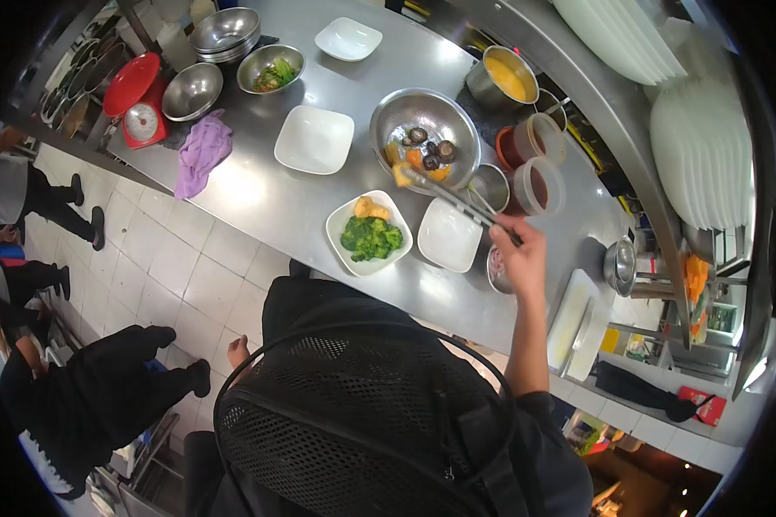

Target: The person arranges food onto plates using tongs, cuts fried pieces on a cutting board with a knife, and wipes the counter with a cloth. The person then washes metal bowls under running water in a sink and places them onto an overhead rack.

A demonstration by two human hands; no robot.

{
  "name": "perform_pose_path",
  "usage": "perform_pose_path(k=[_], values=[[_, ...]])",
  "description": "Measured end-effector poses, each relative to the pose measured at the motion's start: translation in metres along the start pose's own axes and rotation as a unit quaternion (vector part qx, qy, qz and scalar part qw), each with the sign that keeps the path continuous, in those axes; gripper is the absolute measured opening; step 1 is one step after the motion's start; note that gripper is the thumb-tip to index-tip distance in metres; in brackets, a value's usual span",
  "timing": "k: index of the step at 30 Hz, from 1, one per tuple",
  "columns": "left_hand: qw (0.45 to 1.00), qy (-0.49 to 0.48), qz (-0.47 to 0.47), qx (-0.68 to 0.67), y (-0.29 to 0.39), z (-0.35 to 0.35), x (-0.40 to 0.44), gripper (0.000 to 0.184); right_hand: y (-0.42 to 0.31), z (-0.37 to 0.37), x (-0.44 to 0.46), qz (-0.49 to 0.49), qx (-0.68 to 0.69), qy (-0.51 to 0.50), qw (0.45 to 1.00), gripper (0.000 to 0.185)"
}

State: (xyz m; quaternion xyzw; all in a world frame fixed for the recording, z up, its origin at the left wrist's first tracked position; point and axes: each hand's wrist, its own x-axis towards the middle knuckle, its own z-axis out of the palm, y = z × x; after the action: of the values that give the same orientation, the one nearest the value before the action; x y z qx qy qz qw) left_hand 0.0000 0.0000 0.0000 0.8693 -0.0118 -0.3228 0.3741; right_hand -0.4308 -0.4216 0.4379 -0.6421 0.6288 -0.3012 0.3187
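Metal tongs (pixel 457 199) are held in my right hand (pixel 522 252), and their tips grip a yellow-orange food piece (pixel 403 175) at the near rim of a large steel bowl (pixel 381 115). Dark mushrooms (pixel 432 155) and orange pieces lie in that bowl. Just in front of it, a white square bowl (pixel 340 247) holds broccoli (pixel 371 239) and yellow pieces (pixel 369 208). Beside this stands an empty white bowl (pixel 449 236). Low at my side, away from the counter, is my left hand (pixel 238 351), its fingers curled; whether it holds anything is hidden.
White bowls (pixel 314 140), steel bowls (pixel 192 91), a purple cloth (pixel 203 153) and a red scale (pixel 143 122) are on the left. Sauce tubs (pixel 536 186), a yellow-filled pot (pixel 508 77) and a cutting board (pixel 577 320) are at right. Other people stand at far left.
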Motion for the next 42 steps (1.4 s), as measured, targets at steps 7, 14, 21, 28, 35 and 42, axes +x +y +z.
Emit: perform_pose_path(k=[7, 14, 21, 28, 35, 42], values=[[0.998, -0.033, 0.053, 0.032, -0.016, 0.014, 0.043, 0.046, 0.010, 0.022, -0.049, -0.049, -0.072, -0.048, 0.995, 0.023], [0.996, -0.093, 0.012, 0.001, 0.146, 0.029, 0.016, 0.048, 0.005, 0.001, -0.021, -0.045, -0.016, 0.036, 0.998, 0.028], [0.996, -0.084, 0.029, 0.003, 0.175, 0.028, 0.015, 0.048, -0.024, 0.043, 0.021, -0.054, -0.174, 0.017, 0.983, 0.032], [0.999, -0.034, 0.010, 0.029, 0.104, 0.003, -0.009, 0.046, 0.002, 0.043, 0.033, -0.085, -0.127, 0.007, 0.988, 0.026], [0.997, -0.008, -0.038, 0.064, -0.022, -0.003, 0.002, 0.049, -0.037, 0.010, -0.005, -0.095, -0.070, -0.064, 0.991, 0.025], [0.989, -0.132, -0.071, -0.001, 0.052, 0.012, 0.011, 0.048, -0.042, 0.020, -0.011, -0.074, -0.129, -0.083, 0.985, 0.028]])
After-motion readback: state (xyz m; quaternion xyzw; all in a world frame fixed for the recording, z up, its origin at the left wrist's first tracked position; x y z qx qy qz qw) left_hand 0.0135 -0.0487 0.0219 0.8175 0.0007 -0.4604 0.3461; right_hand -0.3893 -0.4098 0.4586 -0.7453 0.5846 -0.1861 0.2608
